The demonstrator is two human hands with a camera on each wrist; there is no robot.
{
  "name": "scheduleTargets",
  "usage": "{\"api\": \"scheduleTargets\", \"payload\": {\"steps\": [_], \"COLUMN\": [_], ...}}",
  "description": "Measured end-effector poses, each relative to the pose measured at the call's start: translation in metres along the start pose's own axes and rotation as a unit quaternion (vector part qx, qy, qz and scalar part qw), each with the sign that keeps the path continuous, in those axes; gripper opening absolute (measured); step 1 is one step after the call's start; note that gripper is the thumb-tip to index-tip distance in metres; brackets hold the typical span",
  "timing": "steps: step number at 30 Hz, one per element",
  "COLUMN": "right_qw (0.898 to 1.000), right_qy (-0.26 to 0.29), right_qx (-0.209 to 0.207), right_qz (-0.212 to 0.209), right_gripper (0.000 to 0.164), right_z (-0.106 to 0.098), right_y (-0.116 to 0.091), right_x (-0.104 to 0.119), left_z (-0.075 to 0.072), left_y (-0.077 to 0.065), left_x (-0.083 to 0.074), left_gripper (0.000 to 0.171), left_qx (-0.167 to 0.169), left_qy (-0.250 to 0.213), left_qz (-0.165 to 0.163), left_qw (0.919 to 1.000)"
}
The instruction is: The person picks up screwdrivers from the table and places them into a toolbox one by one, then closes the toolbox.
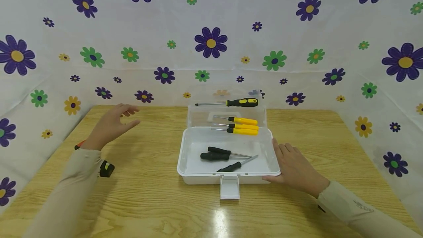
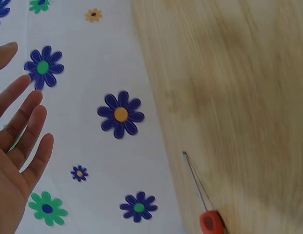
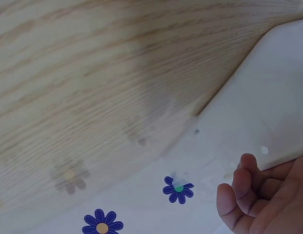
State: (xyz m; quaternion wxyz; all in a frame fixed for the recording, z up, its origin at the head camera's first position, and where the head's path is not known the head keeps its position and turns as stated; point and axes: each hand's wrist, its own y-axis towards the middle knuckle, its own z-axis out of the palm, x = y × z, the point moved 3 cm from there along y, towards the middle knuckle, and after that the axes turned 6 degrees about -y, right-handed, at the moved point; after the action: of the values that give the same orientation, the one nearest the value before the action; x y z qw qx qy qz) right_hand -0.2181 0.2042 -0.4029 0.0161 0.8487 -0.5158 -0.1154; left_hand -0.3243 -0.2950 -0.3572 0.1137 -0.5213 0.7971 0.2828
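Observation:
A white toolbox (image 1: 183, 150) stands with its clear lid (image 1: 195, 115) tipped back and its front latch (image 1: 229, 188) hanging down. My right hand (image 1: 294, 166) grips its right front corner, thumb at the front wall and fingers bent along the side. Three black-handled screwdrivers (image 1: 216, 156) lie inside. Yellow-handled screwdrivers (image 1: 244, 132) lie in a row by the back rim, and a larger black-and-yellow screwdriver (image 1: 242, 102) shows across the lid. Left of the box, my left hand (image 1: 110, 124) hovers with fingers loosely spread, holding nothing.
A red-handled screwdriver (image 2: 211, 223) lies on the wooden table (image 1: 148, 201) near its left edge, partly behind my left arm in the head view. Close by sits a small black object (image 1: 107, 169) with a yellowish label. A flowered cloth (image 1: 185, 21) hangs behind and at the sides.

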Motion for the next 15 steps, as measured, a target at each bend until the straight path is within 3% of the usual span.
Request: {"api": "scheduleTargets", "payload": {"steps": [7,15], "right_qw": [1.0,1.0], "right_qy": [-0.001,-0.005], "right_qx": [-0.002,0.01], "right_qz": [0.001,0.007], "right_gripper": [0.109,0.11], "right_z": [0.001,0.002], "right_y": [0.001,0.002], "right_x": [0.0,0.001], "left_z": [-0.012,-0.019], "left_y": [-0.006,-0.02], "left_x": [0.034,0.05], "left_gripper": [0.042,0.046], "left_qx": [0.0,-0.001], "left_qy": [-0.01,-0.023], "left_qz": [-0.035,-0.087], "left_qw": [0.9994,0.996]}}
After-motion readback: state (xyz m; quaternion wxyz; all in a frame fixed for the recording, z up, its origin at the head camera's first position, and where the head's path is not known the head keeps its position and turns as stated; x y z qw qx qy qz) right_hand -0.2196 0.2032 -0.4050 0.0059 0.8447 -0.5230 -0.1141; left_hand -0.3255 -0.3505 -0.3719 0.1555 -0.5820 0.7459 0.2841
